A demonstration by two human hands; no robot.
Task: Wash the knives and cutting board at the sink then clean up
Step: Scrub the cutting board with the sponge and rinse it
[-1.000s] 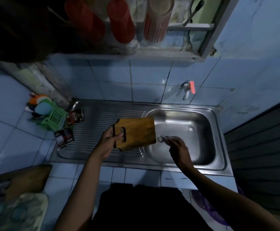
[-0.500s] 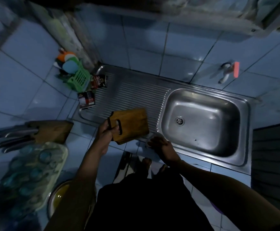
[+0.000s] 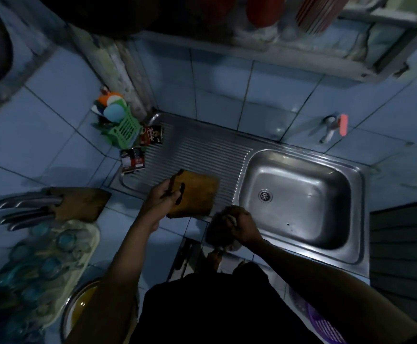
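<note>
The wooden cutting board [image 3: 197, 194] hangs over the front of the steel drainboard [image 3: 202, 150], and my left hand [image 3: 161, 197] grips it by its slotted handle. My right hand [image 3: 239, 224] is blurred at the counter's front edge, left of the sink basin [image 3: 301, 184], with its fingers curled round a small pale thing that I cannot make out. Several steel-handled knives [image 3: 26, 209] stick out of a wooden knife block [image 3: 78, 204] lying on the tiled counter at the left.
A tap with a red handle [image 3: 334, 127] sticks out of the wall behind the basin. A green basket of utensils [image 3: 123, 130] and two packets [image 3: 133, 160] sit at the drainboard's left end. A tray of glasses [image 3: 48, 264] and a bowl [image 3: 78, 309] lie lower left.
My right hand came out of the basin from the drain to the counter's front edge. My left hand drew the board left and toward me, off the basin. The view swung left.
</note>
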